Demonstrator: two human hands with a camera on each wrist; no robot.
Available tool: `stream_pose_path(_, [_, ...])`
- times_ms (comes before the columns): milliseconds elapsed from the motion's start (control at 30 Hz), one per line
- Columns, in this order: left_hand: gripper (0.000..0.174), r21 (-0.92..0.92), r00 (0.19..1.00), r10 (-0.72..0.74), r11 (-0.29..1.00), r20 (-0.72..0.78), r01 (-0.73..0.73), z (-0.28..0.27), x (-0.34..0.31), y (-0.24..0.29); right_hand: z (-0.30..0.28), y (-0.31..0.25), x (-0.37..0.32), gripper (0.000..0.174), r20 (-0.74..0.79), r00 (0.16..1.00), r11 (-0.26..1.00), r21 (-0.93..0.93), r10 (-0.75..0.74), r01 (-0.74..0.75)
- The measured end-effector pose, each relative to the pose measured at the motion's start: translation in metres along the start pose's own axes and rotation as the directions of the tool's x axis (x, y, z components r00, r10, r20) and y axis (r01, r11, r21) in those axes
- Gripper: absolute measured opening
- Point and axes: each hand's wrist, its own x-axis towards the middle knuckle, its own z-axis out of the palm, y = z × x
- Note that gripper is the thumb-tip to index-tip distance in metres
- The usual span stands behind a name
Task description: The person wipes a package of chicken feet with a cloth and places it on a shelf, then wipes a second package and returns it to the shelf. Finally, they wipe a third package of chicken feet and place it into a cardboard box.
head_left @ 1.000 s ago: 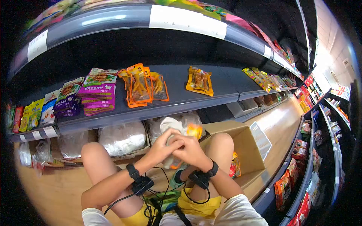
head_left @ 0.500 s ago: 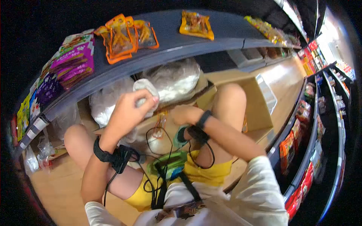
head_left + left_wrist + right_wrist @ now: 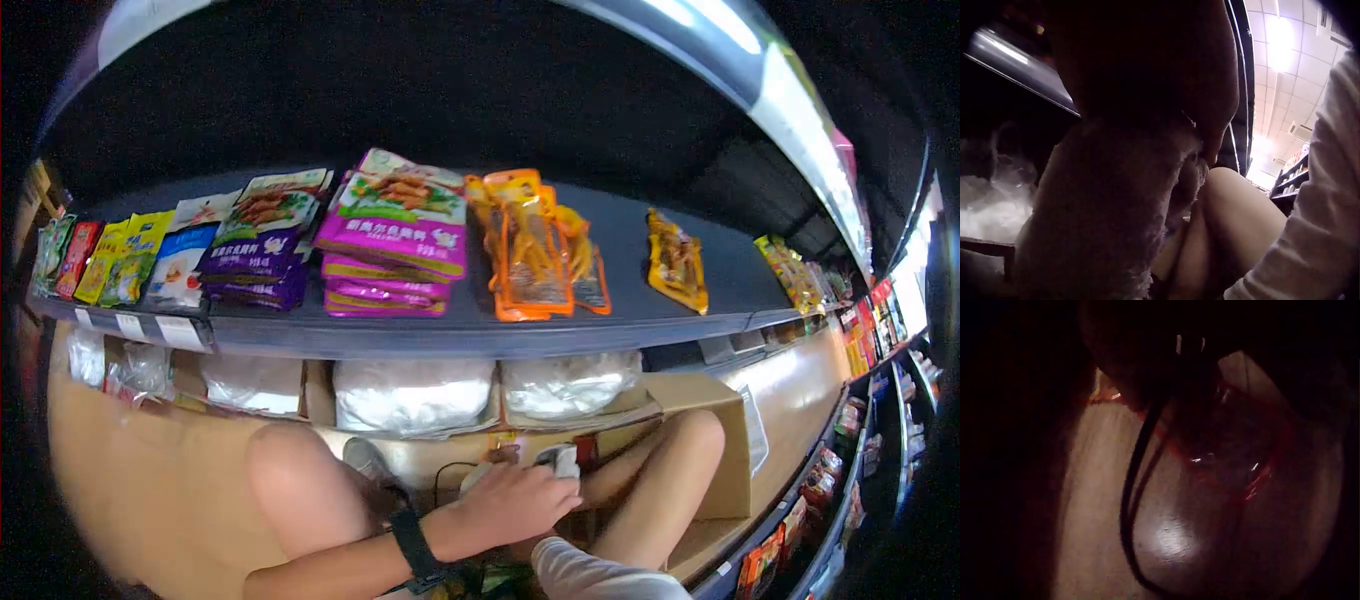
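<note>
My left hand [image 3: 515, 505] reaches across low in front of me and grips a whitish cloth [image 3: 562, 460]. Close up in the left wrist view, the cloth [image 3: 1097, 206] hangs with a fuzzy, frayed edge below the dark shape of the hand [image 3: 1147, 62]. The right hand is mostly hidden behind the left arm in the head view. In the dim right wrist view, the right hand [image 3: 1141, 356] is a dark shape at the top, holding a clear packet with an orange-red edge [image 3: 1263, 481] that hangs below it. A thin black cable [image 3: 1127, 506] loops beside the packet.
Purple packets [image 3: 395, 225], orange-edged packets [image 3: 530, 250] and a single yellow-edged packet [image 3: 677, 262] lie on the dark shelf [image 3: 400, 338]. Below stand boxes lined with clear plastic bags [image 3: 415, 390]. An open cardboard box [image 3: 720, 450] stands by the right knee [image 3: 690, 440].
The hands were together around the cloth, then parted. The left hand has since crossed rightward with the cloth, over the right arm. The head view has swung up toward the shelf.
</note>
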Motion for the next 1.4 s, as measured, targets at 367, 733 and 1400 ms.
stream_pose_path(367, [0.032,0.125,0.981,-0.065,0.988,-0.180,0.089,-0.005,0.018,-0.002,-0.038,-0.040,-0.015,0.035,-0.124,0.642,0.150,0.989,0.756,0.014])
stream_pose_path(733, [0.031,-0.014,0.829,-0.222,0.968,-0.513,0.251,-0.014,0.054,0.006,-0.250,-0.046,-0.166,0.033,-0.568,0.458,-0.075,0.569,0.684,0.819])
stream_pose_path(1400, [0.030,0.084,0.873,-0.253,0.945,-0.418,0.315,-0.012,0.055,-0.027,-0.480,-0.143,-0.037,0.031,-0.909,0.355,0.457,0.227,-0.216,0.860])
